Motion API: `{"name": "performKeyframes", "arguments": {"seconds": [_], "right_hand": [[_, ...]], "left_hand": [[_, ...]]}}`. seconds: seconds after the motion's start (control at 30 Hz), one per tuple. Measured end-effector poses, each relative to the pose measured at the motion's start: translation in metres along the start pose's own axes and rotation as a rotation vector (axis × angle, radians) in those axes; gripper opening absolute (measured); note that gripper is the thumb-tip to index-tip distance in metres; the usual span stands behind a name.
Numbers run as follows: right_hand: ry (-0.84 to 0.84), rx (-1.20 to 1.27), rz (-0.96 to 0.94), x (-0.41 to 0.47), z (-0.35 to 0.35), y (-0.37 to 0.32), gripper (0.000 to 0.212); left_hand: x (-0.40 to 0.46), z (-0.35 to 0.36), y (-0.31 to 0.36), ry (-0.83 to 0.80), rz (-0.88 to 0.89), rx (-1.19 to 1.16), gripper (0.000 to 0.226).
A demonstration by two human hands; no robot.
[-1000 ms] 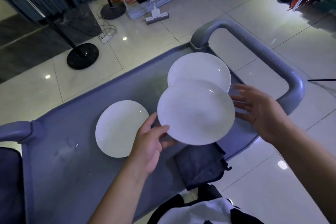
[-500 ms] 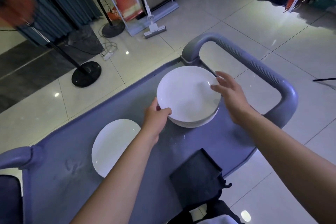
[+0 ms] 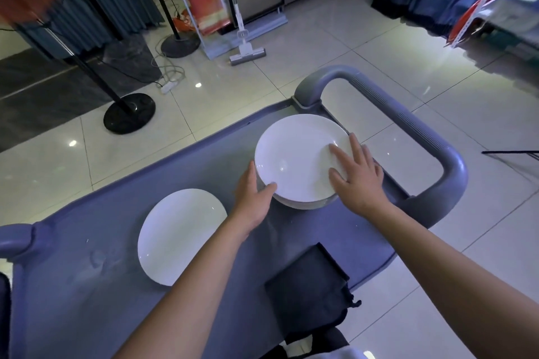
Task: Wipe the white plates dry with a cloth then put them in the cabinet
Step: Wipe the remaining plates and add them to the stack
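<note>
Two white plates lie stacked [image 3: 294, 160] near the right end of the grey cart top [image 3: 87, 285]. My left hand [image 3: 252, 195] grips the stack's near left rim, thumb on top. My right hand [image 3: 357, 175] rests flat with spread fingers on the right side of the top plate. A third white plate [image 3: 180, 234] lies alone further left on the cart. A dark folded cloth [image 3: 309, 285] sits at the cart's near edge, between my forearms, untouched.
The cart's grey push handle [image 3: 408, 128] arches just right of the stack. On the tiled floor beyond stand two black round-based stands [image 3: 129, 114], a cable with a power strip [image 3: 169, 86], and a white mop [image 3: 248, 52]. Curtains hang behind.
The plate I held up near me a second ago has come down onto the far plate. My right hand moved in from the side and now lies flat on it.
</note>
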State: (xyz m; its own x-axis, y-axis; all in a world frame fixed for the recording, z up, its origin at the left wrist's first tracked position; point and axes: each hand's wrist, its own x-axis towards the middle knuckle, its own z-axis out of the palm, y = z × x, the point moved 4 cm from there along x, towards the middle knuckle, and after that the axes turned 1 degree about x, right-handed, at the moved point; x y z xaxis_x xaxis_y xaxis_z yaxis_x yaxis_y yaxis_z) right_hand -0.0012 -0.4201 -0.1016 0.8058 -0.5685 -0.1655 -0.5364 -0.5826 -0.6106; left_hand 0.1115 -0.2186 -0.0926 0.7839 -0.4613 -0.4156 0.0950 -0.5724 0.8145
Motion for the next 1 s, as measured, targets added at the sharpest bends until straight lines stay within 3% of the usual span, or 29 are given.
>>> {"name": "performKeyframes", "arguments": {"seconds": [0.13,0.23,0.33,0.4,0.47,0.53,0.67,0.77,0.87,1.0], "right_hand": [[0.140,0.095,-0.074,-0.028,-0.020,-0.046,0.050],[0.131,0.338,-0.226,-0.072,-0.002,-0.106,0.038],[-0.154,0.429,-0.223,-0.106,0.056,-0.142,0.041],[-0.392,0.412,-0.077,-0.116,0.104,-0.149,0.045],[-0.483,0.464,0.124,-0.114,0.142,-0.147,0.050],[-0.407,0.500,0.221,-0.099,0.168,-0.147,0.047],[-0.274,0.572,0.442,-0.062,0.199,-0.157,0.008],[-0.186,0.526,0.536,-0.041,0.212,-0.160,0.020],[-0.167,0.398,0.572,-0.040,0.217,-0.164,0.011],[-0.033,0.558,0.680,-0.048,0.211,-0.161,0.015]], "left_hand": [[-0.030,-0.048,-0.023,0.164,0.076,-0.124,0.042],[-0.064,-0.094,-0.070,0.359,-0.020,-0.209,0.033],[-0.096,-0.132,-0.126,0.488,-0.165,-0.231,0.030],[-0.115,-0.148,-0.156,0.519,-0.254,-0.175,0.042],[-0.127,-0.156,-0.173,0.520,-0.296,-0.246,0.045],[-0.127,-0.158,-0.184,0.487,-0.306,-0.356,0.040],[-0.117,-0.161,-0.197,0.455,-0.283,-0.511,0.041],[-0.108,-0.167,-0.202,0.417,-0.284,-0.592,0.027],[-0.104,-0.172,-0.211,0.350,-0.282,-0.621,0.037],[-0.103,-0.176,-0.206,0.384,-0.305,-0.614,0.025]]}}
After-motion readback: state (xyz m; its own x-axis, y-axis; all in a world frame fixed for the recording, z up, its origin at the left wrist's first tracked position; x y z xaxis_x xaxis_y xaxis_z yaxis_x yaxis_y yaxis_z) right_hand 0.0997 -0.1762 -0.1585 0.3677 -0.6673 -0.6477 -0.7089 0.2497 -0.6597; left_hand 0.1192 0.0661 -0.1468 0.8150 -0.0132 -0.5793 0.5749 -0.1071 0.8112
